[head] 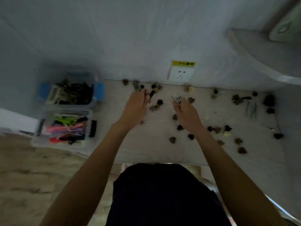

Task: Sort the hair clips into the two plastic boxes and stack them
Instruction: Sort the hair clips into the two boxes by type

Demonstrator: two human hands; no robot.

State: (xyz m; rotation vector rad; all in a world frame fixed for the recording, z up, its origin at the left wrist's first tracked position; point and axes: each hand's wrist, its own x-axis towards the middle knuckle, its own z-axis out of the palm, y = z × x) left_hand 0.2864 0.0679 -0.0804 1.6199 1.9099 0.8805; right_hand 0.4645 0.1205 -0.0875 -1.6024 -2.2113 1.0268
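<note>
Several small dark and beige claw clips lie scattered over the pale table. My left hand pinches a black clip near the table's far edge. To its right, my right hand grips a bundle of pale and dark long clips. Two clear plastic boxes stand on the left. The far box, with blue latches, holds dark and beige clips. The near box, with black latches, holds coloured long clips in pink, green and purple.
A white wall socket with a yellow label sits on the wall behind the table. A few pale long clips lie at the table's right end. Beige floor lies at the lower left. My dark-clothed lap is below the table edge.
</note>
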